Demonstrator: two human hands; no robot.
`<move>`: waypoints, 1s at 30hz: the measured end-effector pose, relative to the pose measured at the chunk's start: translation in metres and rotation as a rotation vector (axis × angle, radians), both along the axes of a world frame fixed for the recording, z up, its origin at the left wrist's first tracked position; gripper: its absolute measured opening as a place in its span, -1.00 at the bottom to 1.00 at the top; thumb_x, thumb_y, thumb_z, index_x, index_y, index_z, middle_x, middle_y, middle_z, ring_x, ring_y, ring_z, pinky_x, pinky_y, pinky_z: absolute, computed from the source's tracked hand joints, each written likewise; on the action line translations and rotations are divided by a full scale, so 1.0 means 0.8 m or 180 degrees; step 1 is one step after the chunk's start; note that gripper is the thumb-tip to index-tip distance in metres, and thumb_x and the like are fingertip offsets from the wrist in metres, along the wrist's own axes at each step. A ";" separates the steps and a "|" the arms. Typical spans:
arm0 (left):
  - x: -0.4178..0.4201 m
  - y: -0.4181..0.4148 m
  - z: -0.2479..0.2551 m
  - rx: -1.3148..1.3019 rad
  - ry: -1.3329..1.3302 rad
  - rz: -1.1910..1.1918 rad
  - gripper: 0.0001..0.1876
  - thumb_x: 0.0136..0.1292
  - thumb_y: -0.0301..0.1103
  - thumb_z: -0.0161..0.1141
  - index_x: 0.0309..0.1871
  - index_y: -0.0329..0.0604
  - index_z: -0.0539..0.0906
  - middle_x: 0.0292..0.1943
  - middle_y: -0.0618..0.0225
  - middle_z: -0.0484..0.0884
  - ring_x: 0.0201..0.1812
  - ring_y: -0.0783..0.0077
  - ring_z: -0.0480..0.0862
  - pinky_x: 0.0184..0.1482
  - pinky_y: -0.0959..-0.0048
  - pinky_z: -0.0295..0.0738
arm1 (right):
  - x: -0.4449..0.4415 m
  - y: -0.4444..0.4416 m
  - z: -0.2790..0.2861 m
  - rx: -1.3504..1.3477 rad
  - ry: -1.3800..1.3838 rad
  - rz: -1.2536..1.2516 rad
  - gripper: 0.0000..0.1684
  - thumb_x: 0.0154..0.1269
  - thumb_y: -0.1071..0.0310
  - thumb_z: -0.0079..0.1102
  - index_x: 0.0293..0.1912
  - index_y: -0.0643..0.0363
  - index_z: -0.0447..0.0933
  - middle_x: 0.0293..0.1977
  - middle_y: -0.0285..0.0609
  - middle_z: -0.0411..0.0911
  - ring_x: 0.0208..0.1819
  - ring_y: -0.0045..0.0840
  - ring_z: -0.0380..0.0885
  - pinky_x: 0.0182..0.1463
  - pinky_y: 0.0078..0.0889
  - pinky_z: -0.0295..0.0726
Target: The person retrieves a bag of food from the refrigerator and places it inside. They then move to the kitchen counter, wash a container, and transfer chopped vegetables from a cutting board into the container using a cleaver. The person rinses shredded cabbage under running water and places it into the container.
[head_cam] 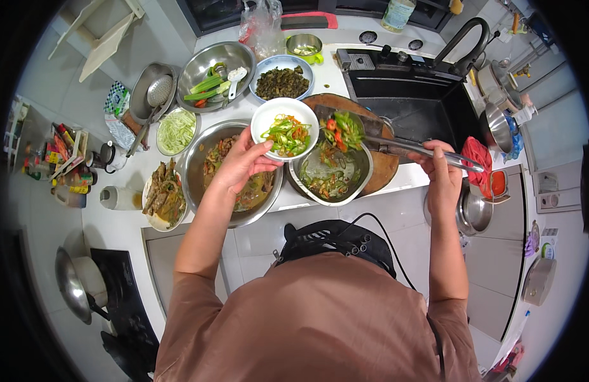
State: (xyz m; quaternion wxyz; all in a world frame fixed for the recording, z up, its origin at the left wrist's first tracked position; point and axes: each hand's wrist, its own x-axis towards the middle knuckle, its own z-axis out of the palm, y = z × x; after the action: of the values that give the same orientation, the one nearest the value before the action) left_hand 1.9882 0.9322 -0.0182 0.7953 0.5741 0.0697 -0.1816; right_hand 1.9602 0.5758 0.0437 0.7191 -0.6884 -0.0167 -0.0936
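Between thumb and fingers my left hand (247, 164) grips a small white bowl (259, 113), which holds sliced green and red peppers (289, 138). My right hand (437, 164) is closed on the metal handle of a ladle (414, 145). The ladle's head is heaped with more sliced peppers (343, 131), just right of the white bowl. Below it a steel basin (368, 174) holds pepper slices in some liquid, beside a round wooden chopping board (387, 174). A cleaver-like dark blade (371, 125) lies on the board, partly hidden. Left of the basin, a large steel bowl (191, 200) of cooked food sits under my left forearm.
A plate of cooked meat (163, 196), a bowl of shredded vegetable (176, 131), a steel bowl with okra-like green vegetables (194, 67) and a blue-rimmed bowl of dark chopped greens (282, 83) crowd the left counter. The black sink (418, 110) lies right, a hob (124, 291) lower left.
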 end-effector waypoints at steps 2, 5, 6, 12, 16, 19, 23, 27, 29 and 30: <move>0.000 -0.009 -0.001 0.0006 -0.0032 -0.0084 -0.36 0.22 -0.25 0.17 0.26 -0.22 0.12 -0.12 0.06 0.57 -0.28 0.28 0.70 -0.28 0.48 0.65 | -0.003 0.017 0.017 -0.0170 -0.0214 0.0075 -0.76 0.41 0.31 -0.11 -0.12 0.27 0.43 -0.30 -0.09 0.60 -0.20 -0.55 0.58 -0.11 -0.62 0.46; -0.001 -0.023 0.000 -0.0192 -0.0007 -0.0205 -0.35 0.21 -0.25 0.17 0.27 -0.22 0.10 -0.12 0.05 0.57 -0.28 0.27 0.69 -0.28 0.46 0.65 | -0.011 0.042 0.017 -0.0618 -0.0590 0.0420 -0.82 0.33 0.50 -0.03 -0.10 0.30 0.45 -0.16 -0.04 0.58 -0.10 -0.48 0.56 -0.09 -0.55 0.49; -0.001 -0.026 -0.003 -0.0265 0.0008 -0.0217 -0.35 0.21 -0.25 0.17 0.27 -0.21 0.10 -0.12 0.05 0.57 -0.28 0.25 0.69 -0.28 0.44 0.65 | -0.013 0.049 0.011 -0.1171 -0.1102 0.0567 -0.79 0.27 0.55 0.01 -0.09 0.28 0.47 -0.13 -0.04 0.57 -0.10 -0.46 0.57 -0.09 -0.49 0.51; -0.001 -0.034 -0.006 -0.0528 0.0040 -0.0177 -0.35 0.21 -0.27 0.15 0.29 -0.18 0.08 -0.10 0.03 0.56 -0.26 0.20 0.69 -0.27 0.43 0.66 | -0.033 0.058 -0.001 -0.2252 -0.1661 0.1002 -0.60 0.04 0.66 0.18 -0.08 0.13 0.53 -0.06 0.00 0.53 -0.10 -0.24 0.57 -0.10 -0.36 0.55; -0.001 -0.029 -0.014 -0.0422 -0.0057 -0.0107 -0.34 0.21 -0.29 0.14 0.30 -0.17 0.07 -0.08 0.01 0.55 -0.26 0.19 0.69 -0.27 0.43 0.66 | -0.031 0.046 -0.006 -0.2129 -0.1716 0.0794 -0.66 0.13 0.61 0.12 -0.06 0.19 0.51 -0.01 0.03 0.51 -0.06 -0.25 0.56 -0.06 -0.39 0.52; -0.001 -0.024 -0.010 -0.0376 -0.0085 -0.0099 -0.33 0.20 -0.30 0.15 0.30 -0.17 0.06 -0.05 0.00 0.54 -0.27 0.20 0.70 -0.27 0.45 0.67 | -0.033 0.046 -0.003 -0.1616 -0.1299 0.0769 -0.76 0.25 0.56 0.03 -0.06 0.27 0.49 -0.02 0.03 0.52 0.00 -0.29 0.53 0.05 -0.41 0.47; -0.006 -0.012 -0.008 -0.0351 -0.0072 0.0158 -0.34 0.19 -0.33 0.17 0.29 -0.20 0.10 -0.07 0.04 0.55 -0.29 0.22 0.70 -0.29 0.46 0.66 | -0.033 0.029 -0.014 -0.1399 -0.1138 0.0452 -0.77 0.27 0.56 0.02 -0.07 0.29 0.48 -0.05 0.02 0.52 0.00 -0.29 0.51 0.05 -0.42 0.46; -0.008 0.003 -0.004 -0.0285 -0.0126 0.0296 -0.40 0.20 -0.33 0.15 0.25 -0.21 0.13 -0.08 0.04 0.55 -0.27 0.19 0.70 -0.30 0.47 0.67 | -0.035 0.009 -0.034 -0.2108 -0.0956 0.0913 -0.75 0.24 0.57 0.05 -0.06 0.27 0.49 -0.09 0.04 0.52 -0.02 -0.26 0.52 0.01 -0.43 0.48; -0.009 0.007 0.001 -0.0284 -0.0167 0.0390 -0.40 0.20 -0.33 0.16 0.25 -0.21 0.14 -0.09 0.04 0.56 -0.29 0.20 0.70 -0.31 0.46 0.67 | -0.032 0.008 -0.049 -0.2203 -0.1049 0.1015 -0.72 0.21 0.58 0.08 -0.05 0.25 0.50 -0.11 0.06 0.52 -0.05 -0.20 0.53 -0.02 -0.39 0.49; -0.010 0.009 0.002 -0.0260 -0.0194 0.0436 -0.42 0.20 -0.33 0.15 0.23 -0.21 0.14 -0.11 0.05 0.56 -0.29 0.20 0.70 -0.31 0.46 0.67 | -0.031 0.010 -0.052 -0.2277 -0.1063 0.1006 -0.72 0.20 0.58 0.09 -0.05 0.25 0.50 -0.11 0.06 0.52 -0.05 -0.19 0.53 -0.02 -0.38 0.50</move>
State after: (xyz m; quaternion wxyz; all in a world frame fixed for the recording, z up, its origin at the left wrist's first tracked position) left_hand 1.9800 0.9396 -0.0170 0.8304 0.5404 0.0772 -0.1119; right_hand 1.9355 0.5838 0.0023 0.4279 -0.8589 -0.2697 -0.0807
